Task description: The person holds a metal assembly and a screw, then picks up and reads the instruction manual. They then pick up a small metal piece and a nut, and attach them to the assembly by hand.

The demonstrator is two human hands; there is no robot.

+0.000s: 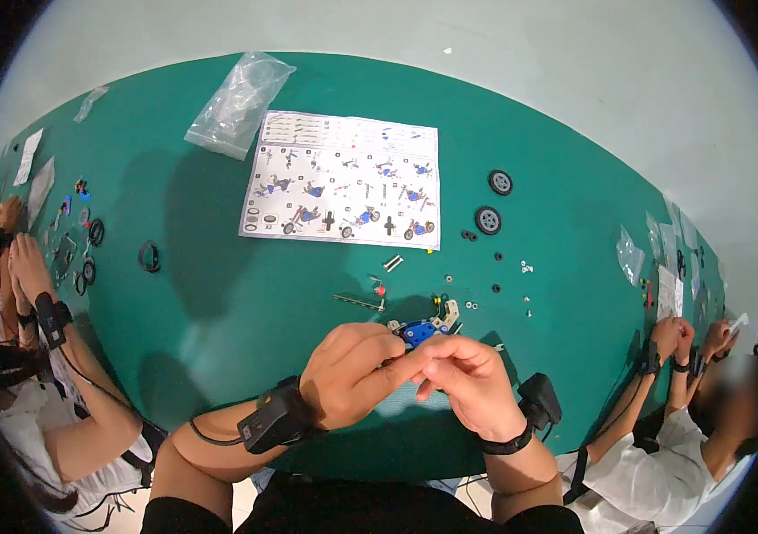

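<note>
My left hand is closed, its fingers curled and its index finger reaching toward the other hand. Thumb and fingers of my right hand are pinched together, meeting the left fingertips. Whatever sits between the fingertips is too small or too covered to name. Right behind the fingers is a partly built toy model with a blue body and a cream-coloured piece; my hands hide its near side. Left of it are a long perforated metal strip and a small red piece.
Beyond my hands lies a printed instruction sheet, with a clear plastic bag at its corner. Two wheels, small black rings, light-coloured bits and screws are on the green table. Other people work on both sides.
</note>
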